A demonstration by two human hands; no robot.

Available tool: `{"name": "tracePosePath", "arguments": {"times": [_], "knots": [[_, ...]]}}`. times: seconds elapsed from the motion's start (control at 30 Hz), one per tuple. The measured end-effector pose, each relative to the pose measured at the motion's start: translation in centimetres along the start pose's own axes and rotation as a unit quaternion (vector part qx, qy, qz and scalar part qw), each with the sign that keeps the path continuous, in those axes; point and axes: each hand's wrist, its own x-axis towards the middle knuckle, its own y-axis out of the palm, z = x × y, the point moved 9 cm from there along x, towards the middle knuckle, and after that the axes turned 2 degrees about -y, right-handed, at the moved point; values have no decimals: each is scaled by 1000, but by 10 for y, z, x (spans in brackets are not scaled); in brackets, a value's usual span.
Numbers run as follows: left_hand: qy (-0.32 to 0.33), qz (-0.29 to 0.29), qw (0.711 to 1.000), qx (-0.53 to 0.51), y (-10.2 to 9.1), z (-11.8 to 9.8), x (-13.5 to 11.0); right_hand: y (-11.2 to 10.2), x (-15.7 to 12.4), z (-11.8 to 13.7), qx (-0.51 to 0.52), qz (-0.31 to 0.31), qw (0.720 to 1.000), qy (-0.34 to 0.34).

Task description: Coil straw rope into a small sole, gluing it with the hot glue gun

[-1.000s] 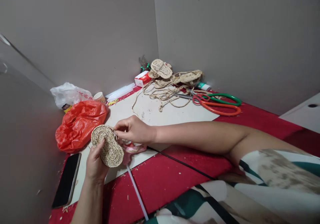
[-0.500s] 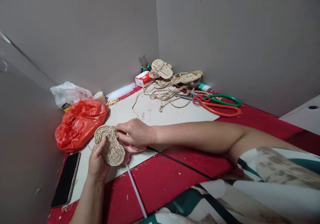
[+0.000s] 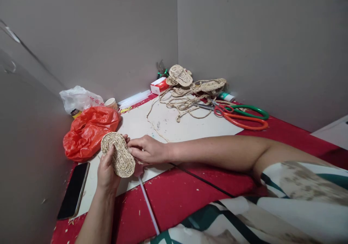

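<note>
My left hand (image 3: 106,172) grips a small oval sole of coiled straw braid (image 3: 119,154), held upright over a white board (image 3: 168,122) on the red table. My right hand (image 3: 145,149) rests beside the sole's right edge, its fingers curled and pinched against the rim. A bit of pink material (image 3: 139,168) shows under the right hand, mostly hidden. A clear glue stick (image 3: 148,207) lies slanted below the hands, and a black cord (image 3: 202,180) runs under my right forearm.
A red plastic bag (image 3: 88,131), a white bag (image 3: 80,99) and a paper cup (image 3: 111,102) sit at the left. A dark phone (image 3: 73,190) lies near the left edge. Straw rope and woven soles (image 3: 187,88), a red-white box (image 3: 159,86) and red and green scissors (image 3: 239,114) fill the far corner.
The straw sole has turned slightly more upright in my left hand. My right hand slid a little lower along its right edge. The camera shifted, so the scene sits further right.
</note>
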Motion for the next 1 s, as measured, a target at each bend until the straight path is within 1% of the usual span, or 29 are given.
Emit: {"name": "tracePosePath", "arguments": {"times": [0.1, 0.23, 0.37, 0.5, 0.6, 0.67, 0.73, 0.8, 0.87, 0.93, 1.0], "knots": [[-8, -12, 1000, -11, -3, 2, 0, 9, 0, -7, 93, 2, 995, 35], [-12, -28, 999, -17, -6, 3, 0, 24, -2, -15, 203, 30, 975, 83], [-17, -39, 999, -15, -8, 3, -1, 30, -4, -18, 266, 53, 957, 105], [-15, -28, 999, -22, -5, 3, -2, 28, -1, -26, 302, 37, 944, 128], [-28, -32, 999, 11, -6, 7, -1, 24, 1, -32, 303, 11, 941, 147], [-31, -61, 997, 33, -11, 9, 0, 19, 3, -35, 293, -7, 944, 155], [-37, -83, 995, 46, -16, 10, 2, 14, 5, -37, 274, -12, 949, 158], [-45, -88, 993, 61, -19, 10, 6, 9, 7, -40, 253, -12, 954, 159], [-55, -77, 993, 76, -21, 10, 10, 7, 8, -43, 211, 5, 965, 155], [-70, -76, 991, 90, -26, 12, 15, 11, 9, -45, 157, 45, 975, 153], [-83, -74, 988, 106, -34, 14, 20, 17, 9, -47, 118, 93, 976, 156]]}}
